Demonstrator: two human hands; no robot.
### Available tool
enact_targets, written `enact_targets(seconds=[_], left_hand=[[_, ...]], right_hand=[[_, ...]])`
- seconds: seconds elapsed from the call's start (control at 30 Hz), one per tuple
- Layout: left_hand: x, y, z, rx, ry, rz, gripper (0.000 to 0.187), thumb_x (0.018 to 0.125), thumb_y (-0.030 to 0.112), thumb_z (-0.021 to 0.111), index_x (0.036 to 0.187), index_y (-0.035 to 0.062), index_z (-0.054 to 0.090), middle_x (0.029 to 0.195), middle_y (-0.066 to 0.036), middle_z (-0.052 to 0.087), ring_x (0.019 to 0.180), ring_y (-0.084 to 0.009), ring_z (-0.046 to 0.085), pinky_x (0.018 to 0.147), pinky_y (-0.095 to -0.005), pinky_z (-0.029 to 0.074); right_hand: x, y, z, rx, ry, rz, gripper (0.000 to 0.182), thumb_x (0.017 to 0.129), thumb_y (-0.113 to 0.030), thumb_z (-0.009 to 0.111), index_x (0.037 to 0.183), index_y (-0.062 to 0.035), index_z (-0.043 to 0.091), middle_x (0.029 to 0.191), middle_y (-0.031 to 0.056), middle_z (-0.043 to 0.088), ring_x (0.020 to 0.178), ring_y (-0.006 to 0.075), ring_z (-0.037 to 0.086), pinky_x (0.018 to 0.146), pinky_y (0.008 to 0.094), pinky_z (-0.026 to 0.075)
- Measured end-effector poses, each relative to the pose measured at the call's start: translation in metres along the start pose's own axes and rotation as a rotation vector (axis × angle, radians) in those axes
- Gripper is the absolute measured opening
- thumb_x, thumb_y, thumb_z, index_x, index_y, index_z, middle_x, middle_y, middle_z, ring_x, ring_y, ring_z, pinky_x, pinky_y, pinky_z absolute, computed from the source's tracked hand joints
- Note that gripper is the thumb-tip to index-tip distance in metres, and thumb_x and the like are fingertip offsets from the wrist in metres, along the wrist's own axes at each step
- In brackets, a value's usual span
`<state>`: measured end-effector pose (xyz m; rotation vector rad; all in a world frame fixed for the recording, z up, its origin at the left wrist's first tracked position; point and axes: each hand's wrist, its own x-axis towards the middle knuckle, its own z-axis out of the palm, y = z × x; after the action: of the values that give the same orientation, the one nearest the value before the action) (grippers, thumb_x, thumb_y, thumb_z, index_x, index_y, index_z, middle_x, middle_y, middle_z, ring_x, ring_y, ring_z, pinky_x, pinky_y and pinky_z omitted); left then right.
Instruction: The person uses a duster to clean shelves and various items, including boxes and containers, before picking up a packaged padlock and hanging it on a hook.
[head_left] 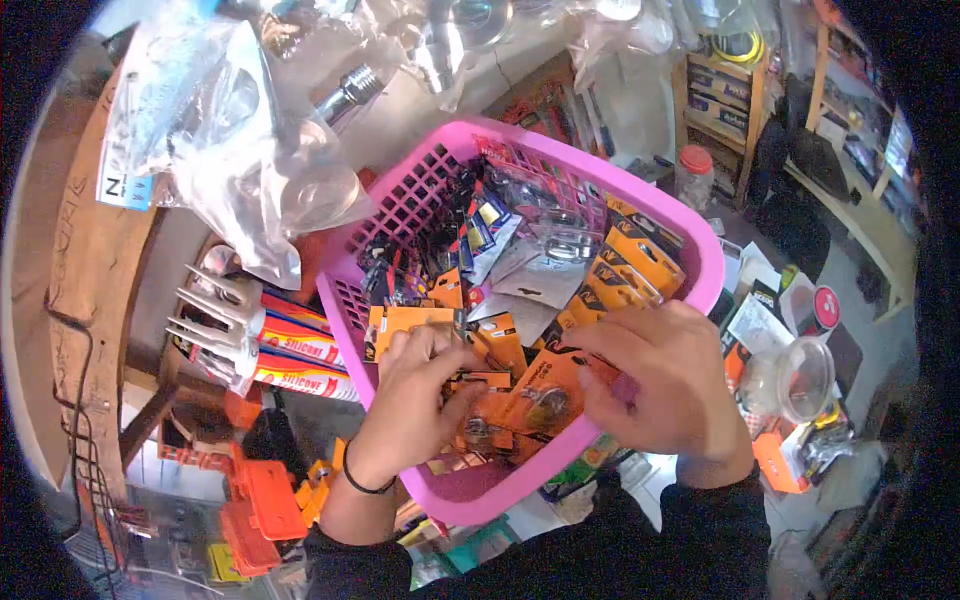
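A pink plastic basket [705,265] full of hanging-card packs sits before me. Inside its near end, my left hand [415,385] is closed, with curled fingers and thumb at the edges of orange blister packs [478,425]. On the right, my right hand [660,375] bends its fingers and thumb at the edge of a larger orange blister pack [540,392], which lies tilted with a clear bubble facing up. The right fingertips are partly blurred. More orange packs [635,260] line the basket's right side, and silvery packets [535,290] lie in the middle.
Left of the basket are silicone tubes [300,345] with white nozzles and an orange plastic box [265,505]. Clear plastic bags [260,150] hang above at the left, close to the basket. A clear round tub [805,380] and assorted packages stand at the right.
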<state>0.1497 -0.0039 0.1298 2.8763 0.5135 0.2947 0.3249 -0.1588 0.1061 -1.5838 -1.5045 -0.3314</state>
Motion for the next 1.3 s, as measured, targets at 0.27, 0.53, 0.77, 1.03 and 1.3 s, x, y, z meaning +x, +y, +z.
enact_targets(seconds=[0.27, 0.53, 0.77, 1.03, 1.3], left_hand=[[-0.024, -0.001, -0.028, -0.507, 0.047, -0.249, 0.009, 0.074, 0.001, 0.060, 0.081, 0.0008, 0.055, 0.079, -0.006, 0.053, 0.074, -0.0150, 0.050, 0.066, -0.0249, 0.039], [-0.025, -0.027, -0.037, -0.608, 0.483, -0.363, 0.009, 0.083, 0.003, 0.054, 0.091, 0.0000, 0.054, 0.081, -0.001, 0.054, 0.072, -0.0062, 0.047, 0.064, -0.0200, 0.038], [-0.016, -0.042, -0.018, -0.557, 0.437, -0.410, 0.012, 0.083, 0.003, 0.054, 0.094, -0.0021, 0.053, 0.082, -0.002, 0.055, 0.077, -0.0076, 0.049, 0.070, -0.0211, 0.040], [-0.007, -0.045, -0.004, 0.022, 0.565, -0.130, 0.023, 0.072, 0.003, 0.062, 0.095, 0.0019, 0.060, 0.087, -0.013, 0.058, 0.083, -0.0263, 0.055, 0.074, -0.0323, 0.042], [-0.009, -0.050, 0.001, -0.147, 0.499, -0.154, 0.019, 0.074, 0.006, 0.062, 0.092, 0.0028, 0.061, 0.092, -0.013, 0.057, 0.087, -0.0274, 0.054, 0.078, -0.0336, 0.042]], right_hand=[[0.016, 0.008, -0.009, 0.098, -0.341, 0.158, 0.026, 0.071, -0.023, 0.063, 0.090, -0.0066, 0.056, 0.075, 0.0122, 0.058, 0.069, 0.0324, 0.058, 0.061, 0.0401, 0.046], [0.029, 0.013, -0.007, 0.055, -0.602, 0.206, 0.027, 0.072, -0.025, 0.062, 0.090, -0.0062, 0.057, 0.081, 0.0132, 0.060, 0.079, 0.0331, 0.057, 0.067, 0.0407, 0.046], [0.033, 0.016, -0.007, 0.093, -0.631, 0.079, 0.024, 0.069, -0.024, 0.063, 0.086, -0.0076, 0.059, 0.074, 0.0098, 0.060, 0.069, 0.0298, 0.059, 0.059, 0.0384, 0.045], [0.034, 0.009, -0.004, 0.035, -0.642, 0.085, 0.024, 0.068, -0.025, 0.065, 0.083, -0.0073, 0.060, 0.070, 0.0084, 0.060, 0.064, 0.0264, 0.059, 0.057, 0.0365, 0.045], [0.037, 0.002, -0.006, 0.053, -0.687, 0.164, 0.023, 0.072, -0.031, 0.060, 0.082, -0.0105, 0.061, 0.066, 0.0134, 0.060, 0.066, 0.0319, 0.059, 0.059, 0.0428, 0.046]])
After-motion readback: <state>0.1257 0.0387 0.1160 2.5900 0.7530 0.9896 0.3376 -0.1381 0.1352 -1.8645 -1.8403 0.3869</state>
